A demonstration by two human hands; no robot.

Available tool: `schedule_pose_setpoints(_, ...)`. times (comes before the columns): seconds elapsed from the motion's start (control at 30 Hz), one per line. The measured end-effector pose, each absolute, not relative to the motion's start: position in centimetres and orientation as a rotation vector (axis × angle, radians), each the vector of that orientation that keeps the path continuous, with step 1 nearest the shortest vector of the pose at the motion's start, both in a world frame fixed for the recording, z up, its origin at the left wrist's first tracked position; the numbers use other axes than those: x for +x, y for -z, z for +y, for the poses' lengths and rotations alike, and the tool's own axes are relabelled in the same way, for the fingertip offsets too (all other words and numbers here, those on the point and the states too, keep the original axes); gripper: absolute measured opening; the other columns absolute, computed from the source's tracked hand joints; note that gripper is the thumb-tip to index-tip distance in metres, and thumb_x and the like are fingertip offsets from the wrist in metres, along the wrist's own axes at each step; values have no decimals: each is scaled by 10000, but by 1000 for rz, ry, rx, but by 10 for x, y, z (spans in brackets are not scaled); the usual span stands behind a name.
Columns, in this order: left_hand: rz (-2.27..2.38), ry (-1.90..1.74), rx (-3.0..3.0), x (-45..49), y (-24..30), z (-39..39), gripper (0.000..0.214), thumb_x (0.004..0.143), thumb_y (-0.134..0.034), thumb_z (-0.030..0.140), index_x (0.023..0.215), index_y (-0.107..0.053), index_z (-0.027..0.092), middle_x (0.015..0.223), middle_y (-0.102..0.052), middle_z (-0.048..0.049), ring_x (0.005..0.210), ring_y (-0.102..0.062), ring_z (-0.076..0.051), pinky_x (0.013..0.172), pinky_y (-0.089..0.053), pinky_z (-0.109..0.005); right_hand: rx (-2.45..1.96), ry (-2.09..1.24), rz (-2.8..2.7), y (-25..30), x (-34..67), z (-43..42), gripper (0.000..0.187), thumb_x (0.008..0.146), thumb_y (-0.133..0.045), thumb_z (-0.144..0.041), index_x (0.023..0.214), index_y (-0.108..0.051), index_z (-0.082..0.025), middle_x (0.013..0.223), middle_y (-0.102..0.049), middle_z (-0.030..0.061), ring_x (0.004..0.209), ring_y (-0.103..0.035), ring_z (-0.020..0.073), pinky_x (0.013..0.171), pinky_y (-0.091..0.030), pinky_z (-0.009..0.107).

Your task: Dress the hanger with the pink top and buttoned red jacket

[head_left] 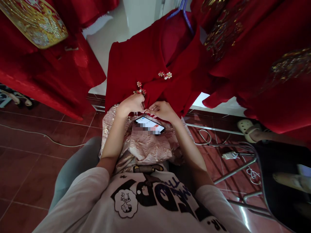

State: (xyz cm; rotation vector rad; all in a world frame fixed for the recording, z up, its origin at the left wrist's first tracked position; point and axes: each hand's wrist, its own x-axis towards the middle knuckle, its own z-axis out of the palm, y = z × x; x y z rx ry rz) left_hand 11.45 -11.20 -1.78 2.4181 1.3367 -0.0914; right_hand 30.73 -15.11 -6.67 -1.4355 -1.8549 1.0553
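A red jacket [136,61] hangs in front of me, its lower part reaching my lap. Flower-shaped beaded fasteners [165,75] sit on its front, and another beaded ornament [140,89] lies just above my left hand. My left hand [132,105] and my right hand [162,110] meet at the jacket's lower front, fingers closed in a pinch. Small pale beads [146,111] show between the fingertips; the rest of that piece is hidden. Below the hands, a phone [150,125] with a lit screen rests on pink shiny fabric [150,149] across my lap.
Red embroidered garments hang on the left [36,64] and right [233,58]. The jacket is on a blue hanger [186,16]. At right are a black chair [274,161], a person's foot in a pale clog [247,129], a white plug [230,155] and cables on the tiled floor [24,161].
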Motion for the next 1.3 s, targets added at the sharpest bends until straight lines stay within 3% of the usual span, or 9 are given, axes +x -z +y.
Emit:
schedule_pose_setpoints(0.33,1313,-17,2365,115,19,-112,118,813,-892,134,809,-786,83,937,-834,-101,923,-793,-215,721,-523,-238,-1383,-1082,-1822,64,313,-151,85,809,-841,-193,813,-771,-145,910,-839,95,809,-776,176,785,-618,264)
schedule_pose_setpoints(0.63,1223,-143,2397,112,22,-109,87,807,-886,179,808,-825,117,811,-816,-54,814,-768,-197,726,-507,-247,-1427,-1088,-1816,56,313,-153,99,819,-850,-187,816,-759,-147,924,-842,100,829,-798,191,785,-634,272)
schedule_pose_setpoints(1.0,1222,-83,2373,113,19,-110,106,828,-873,209,866,-837,117,819,-801,-42,777,-727,-168,694,-461,-233,-1439,-1086,-1818,55,316,-153,127,808,-878,-213,823,-775,-139,930,-842,104,846,-802,201,811,-638,290)
schedule_pose_setpoints(1.3,1188,-76,2374,114,22,-109,144,829,-849,229,898,-800,112,877,-809,-66,819,-748,-187,704,-510,-237,-1422,-1046,-1864,59,314,-150,118,807,-877,-211,845,-798,-132,933,-845,110,843,-802,200,791,-633,274)
